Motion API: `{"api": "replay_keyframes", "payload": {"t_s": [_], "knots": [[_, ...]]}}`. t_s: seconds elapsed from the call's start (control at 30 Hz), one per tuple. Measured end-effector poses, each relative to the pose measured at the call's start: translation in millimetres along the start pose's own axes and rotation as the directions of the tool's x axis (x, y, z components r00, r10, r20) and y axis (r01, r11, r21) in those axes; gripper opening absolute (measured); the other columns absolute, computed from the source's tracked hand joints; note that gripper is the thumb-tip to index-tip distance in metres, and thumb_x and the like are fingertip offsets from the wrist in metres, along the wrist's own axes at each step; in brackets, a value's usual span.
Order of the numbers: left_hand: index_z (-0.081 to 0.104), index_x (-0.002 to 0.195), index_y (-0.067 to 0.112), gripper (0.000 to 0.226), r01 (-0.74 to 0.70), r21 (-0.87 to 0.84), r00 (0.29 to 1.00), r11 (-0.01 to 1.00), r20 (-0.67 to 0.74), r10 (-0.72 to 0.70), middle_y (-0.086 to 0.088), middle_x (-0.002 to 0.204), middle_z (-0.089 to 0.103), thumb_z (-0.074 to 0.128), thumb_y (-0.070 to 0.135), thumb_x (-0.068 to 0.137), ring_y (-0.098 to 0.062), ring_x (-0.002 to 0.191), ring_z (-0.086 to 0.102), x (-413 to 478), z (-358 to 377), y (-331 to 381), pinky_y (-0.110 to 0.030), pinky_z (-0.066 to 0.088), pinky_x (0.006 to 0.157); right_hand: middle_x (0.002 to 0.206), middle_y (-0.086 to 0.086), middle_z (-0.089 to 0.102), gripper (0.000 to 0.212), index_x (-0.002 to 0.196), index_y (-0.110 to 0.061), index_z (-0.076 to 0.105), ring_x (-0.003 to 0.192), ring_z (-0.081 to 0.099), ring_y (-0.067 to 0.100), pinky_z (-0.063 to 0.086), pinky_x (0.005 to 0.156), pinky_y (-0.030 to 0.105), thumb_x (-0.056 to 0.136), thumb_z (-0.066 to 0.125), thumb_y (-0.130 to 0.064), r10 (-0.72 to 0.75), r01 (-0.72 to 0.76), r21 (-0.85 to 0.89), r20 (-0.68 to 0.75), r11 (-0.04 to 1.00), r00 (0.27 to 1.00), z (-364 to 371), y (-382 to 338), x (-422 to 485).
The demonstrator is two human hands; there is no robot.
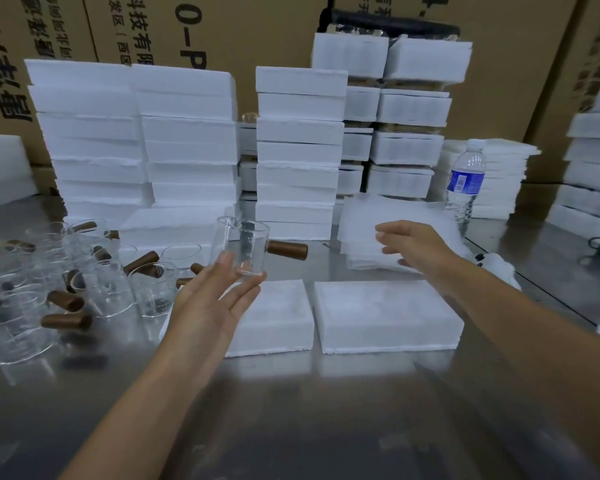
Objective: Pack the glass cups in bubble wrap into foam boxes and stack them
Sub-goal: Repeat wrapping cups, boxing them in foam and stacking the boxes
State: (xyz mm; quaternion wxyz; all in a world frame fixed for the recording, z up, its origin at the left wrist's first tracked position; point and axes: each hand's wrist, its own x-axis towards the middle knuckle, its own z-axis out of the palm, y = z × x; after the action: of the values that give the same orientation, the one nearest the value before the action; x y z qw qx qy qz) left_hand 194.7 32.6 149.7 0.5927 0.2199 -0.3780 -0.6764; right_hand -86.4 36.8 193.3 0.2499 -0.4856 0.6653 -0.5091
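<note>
L hand (215, 296) pinches glass cup (240, 245) at base, thumb vs fingers, wooden handle pointing right, above near foam box (278, 323). R hand (413, 244) spread, empty, over bubble-wrap sheets (361, 216). Peel one sheet only; keep cup level.

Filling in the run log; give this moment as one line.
left hand: holds cup | right hand: open, above wrap | cup: unwrapped
</note>
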Motion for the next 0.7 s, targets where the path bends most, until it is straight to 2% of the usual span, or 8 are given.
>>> {"api": "replay_keyframes", "payload": {"t_s": [0.1,0.2,0.27,0.33,0.4,0.5,0.57,0.7], "knots": [[0.061,0.099,0.013,0.037,-0.015,-0.002,1.000,1.000,0.013,0.015,-0.007,0.088,0.066,0.065,0.034,0.068,-0.026,0.095,0.071,1,1,-1,-0.030,0.057,0.083,0.135,0.003,0.049,0.033,0.121,-0.020,0.059,0.095,0.052,0.014,0.038,0.077,0.023,0.088,0.063,-0.019,0.021,-0.037,-0.085,-0.176,0.996,0.984,-16,25,25],[0.062,0.104,0.011,0.041,-0.023,-0.004,0.999,1.000,0.031,0.023,-0.009,0.095,0.067,0.064,0.033,0.070,-0.028,0.098,0.069,3,1,-3,-0.032,0.056,0.086,0.142,0.005,0.043,0.044,0.131,-0.021,0.052,0.107,0.049,0.017,0.040,0.085,0.027,0.089,0.061,-0.018,-0.002,-0.050,-0.235,-0.216,0.971,0.976,-22,45,42],[0.060,0.111,0.010,0.048,-0.039,0.016,0.999,0.999,0.030,0.038,-0.008,0.098,0.069,0.064,0.033,0.069,-0.029,0.101,0.068,4,2,-3,-0.035,0.056,0.087,0.139,0.006,0.047,0.047,0.135,-0.023,0.048,0.112,0.050,0.020,0.039,0.093,0.028,0.090,0.058,-0.018,-0.062,-0.018,-0.354,-0.211,0.935,0.975,-20,51,48],[0.061,0.110,0.011,0.046,-0.070,0.026,0.997,0.997,0.036,0.069,-0.003,0.092,0.071,0.065,0.032,0.069,-0.030,0.102,0.068,5,3,-4,-0.035,0.056,0.088,0.135,0.003,0.052,0.046,0.137,-0.028,0.045,0.112,0.051,0.022,0.035,0.101,0.034,0.092,0.053,-0.021,-0.107,-0.005,-0.507,-0.191,0.862,0.976,-15,53,52],[0.062,0.108,0.013,0.045,-0.092,0.022,0.995,0.996,0.032,0.091,0.001,0.085,0.072,0.066,0.031,0.067,-0.031,0.102,0.068,6,4,-5,-0.032,0.055,0.088,0.132,-0.001,0.055,0.044,0.138,-0.032,0.042,0.122,0.046,0.022,0.024,0.108,0.042,0.094,0.049,-0.028,-0.151,-0.005,-0.712,-0.156,0.702,0.976,-8,53,56],[0.061,0.109,0.014,0.046,-0.104,0.035,0.994,0.994,0.034,0.103,0.003,0.084,0.072,0.066,0.032,0.067,-0.030,0.102,0.068,6,4,-6,-0.032,0.054,0.088,0.124,-0.001,0.059,0.043,0.136,-0.032,0.043,0.124,0.043,0.023,0.019,0.109,0.045,0.094,0.049,-0.036,-0.216,-0.005,-0.866,-0.130,0.500,0.968,2,50,61],[0.062,0.106,0.015,0.041,-0.100,0.050,0.994,0.994,0.041,0.098,0.003,0.085,0.073,0.065,0.031,0.068,-0.031,0.103,0.067,5,4,-8,-0.032,0.054,0.088,0.120,0.000,0.061,0.037,0.129,-0.030,0.050,0.120,0.045,0.023,0.021,0.107,0.044,0.093,0.052,-0.036,-0.250,-0.022,-0.893,-0.150,0.450,0.957,6,47,63],[0.063,0.105,0.015,0.039,-0.071,0.056,0.997,0.996,0.034,0.069,0.000,0.090,0.073,0.064,0.028,0.069,-0.033,0.106,0.065,4,3,-11,-0.032,0.054,0.088,0.105,0.001,0.065,0.019,0.105,-0.027,0.066,0.107,0.052,0.023,0.022,0.106,0.044,0.094,0.051,-0.025,-0.336,-0.035,-0.910,-0.189,0.413,0.923,8,46,64]]}}
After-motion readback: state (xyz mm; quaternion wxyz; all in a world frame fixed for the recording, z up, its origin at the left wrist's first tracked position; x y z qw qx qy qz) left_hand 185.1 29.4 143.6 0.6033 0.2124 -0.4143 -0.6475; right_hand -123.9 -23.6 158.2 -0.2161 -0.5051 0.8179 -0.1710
